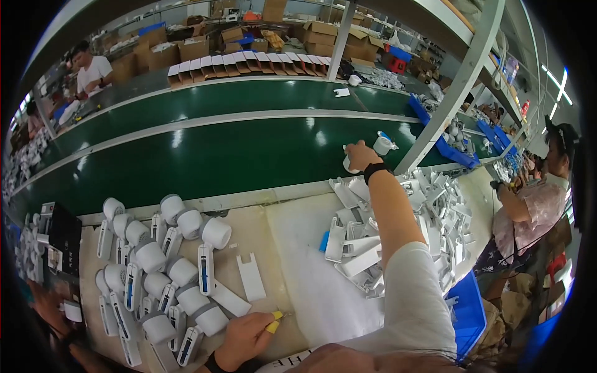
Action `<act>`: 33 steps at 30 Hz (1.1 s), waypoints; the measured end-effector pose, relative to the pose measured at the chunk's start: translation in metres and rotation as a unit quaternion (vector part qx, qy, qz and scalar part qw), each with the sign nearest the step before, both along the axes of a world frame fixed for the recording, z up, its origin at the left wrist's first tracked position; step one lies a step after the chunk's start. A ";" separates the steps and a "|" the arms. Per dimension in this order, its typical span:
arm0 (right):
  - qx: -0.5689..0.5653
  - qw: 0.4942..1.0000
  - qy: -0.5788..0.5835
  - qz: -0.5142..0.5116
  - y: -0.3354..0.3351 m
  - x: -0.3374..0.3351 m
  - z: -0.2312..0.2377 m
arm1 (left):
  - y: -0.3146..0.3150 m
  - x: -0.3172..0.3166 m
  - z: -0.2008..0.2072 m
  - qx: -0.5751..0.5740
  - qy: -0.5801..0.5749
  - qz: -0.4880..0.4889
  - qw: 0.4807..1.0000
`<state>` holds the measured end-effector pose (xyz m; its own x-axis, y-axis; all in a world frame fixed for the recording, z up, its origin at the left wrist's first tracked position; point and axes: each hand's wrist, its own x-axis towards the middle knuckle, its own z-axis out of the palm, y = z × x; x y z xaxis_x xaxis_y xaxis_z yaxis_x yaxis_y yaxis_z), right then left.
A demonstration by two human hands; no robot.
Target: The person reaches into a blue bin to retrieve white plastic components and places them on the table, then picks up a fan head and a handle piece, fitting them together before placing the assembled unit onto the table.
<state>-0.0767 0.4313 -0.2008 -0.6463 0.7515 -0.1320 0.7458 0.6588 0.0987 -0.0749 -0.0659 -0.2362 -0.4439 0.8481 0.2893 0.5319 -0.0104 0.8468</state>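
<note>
My right hand, arm stretched far forward, closes on a white round part on the green conveyor belt. Just right of it stands another white round part with a bit of blue on it. Low in the picture, my left hand is closed around a small yellow-handled tool; a thin tip shows at its end, but its kind is unclear. Ahead of that hand lie a flat white cover and another white cover.
Several white-and-grey handheld devices with round heads crowd the worktable's left side. White plastic shells are heaped at right, beside a metal post. A blue bin sits at the lower right. Another person stands at right.
</note>
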 end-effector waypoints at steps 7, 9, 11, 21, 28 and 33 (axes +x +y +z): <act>-0.352 0.869 0.329 0.108 -0.085 0.025 0.126 | 0.001 -0.005 0.011 0.071 -0.005 0.042 0.997; -0.423 0.819 0.364 0.137 -0.119 0.040 0.137 | 0.004 -0.008 0.000 0.149 -0.047 0.088 0.984; -0.535 0.721 0.399 0.186 -0.154 0.058 0.142 | 0.007 -0.012 -0.003 0.205 -0.177 0.116 0.956; -0.775 0.416 0.406 0.248 -0.308 0.125 0.087 | 0.020 -0.003 -0.003 0.134 -0.706 -0.233 0.655; -0.820 0.363 0.421 0.139 -0.305 0.148 0.023 | 0.009 0.024 0.017 -0.038 -0.466 -0.339 0.816; -0.713 0.485 0.501 0.079 -0.300 0.163 -0.005 | 0.013 0.043 0.013 -0.047 0.133 -0.005 0.990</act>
